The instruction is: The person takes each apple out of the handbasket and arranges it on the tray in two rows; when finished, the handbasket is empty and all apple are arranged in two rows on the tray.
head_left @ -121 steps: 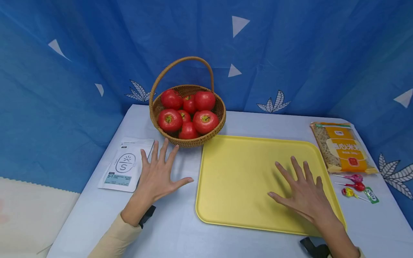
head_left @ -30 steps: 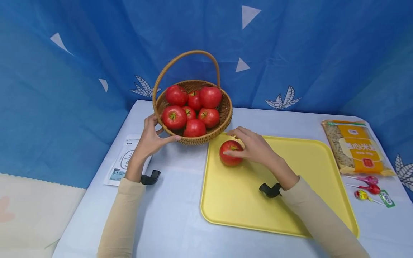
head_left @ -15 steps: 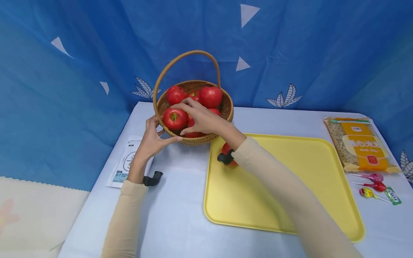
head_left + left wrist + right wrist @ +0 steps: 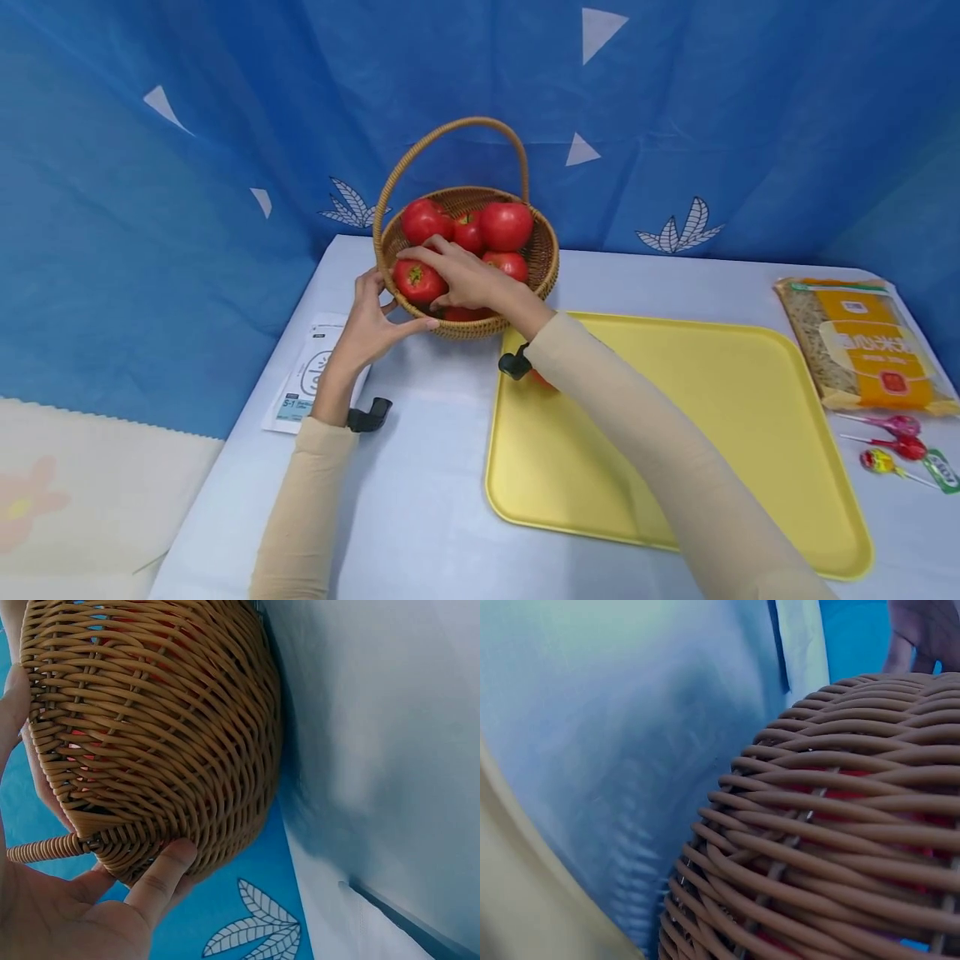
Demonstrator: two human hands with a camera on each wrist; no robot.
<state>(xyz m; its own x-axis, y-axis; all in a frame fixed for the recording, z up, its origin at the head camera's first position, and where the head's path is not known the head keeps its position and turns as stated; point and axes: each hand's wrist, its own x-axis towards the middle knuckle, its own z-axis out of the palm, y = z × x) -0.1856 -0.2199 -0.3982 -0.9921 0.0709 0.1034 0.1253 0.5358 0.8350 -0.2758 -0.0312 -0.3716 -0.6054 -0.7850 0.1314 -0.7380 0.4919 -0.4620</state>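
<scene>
Pale blue table (image 4: 420, 500), blue backdrop: wicker basket (image 4: 542, 250) is gripped at its rim by left hand (image 4: 369, 321); one tomato (image 4: 417, 280) is clasped by right hand (image 4: 468, 277).

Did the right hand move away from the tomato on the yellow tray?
Yes. The right hand went from the yellow tray up and left into the basket, onto a tomato there.

A pale blue table (image 4: 420, 517) carries everything. Toward its back stands a wicker basket (image 4: 540, 275); just beside it to the front right lies a yellow tray (image 4: 675, 433). A white pouch (image 4: 307, 387) lies flat at the left edge. Along the right edge — a bag of pasta (image 4: 862, 350), and nearer the front, three lollipops (image 4: 892, 446) close together.
</scene>
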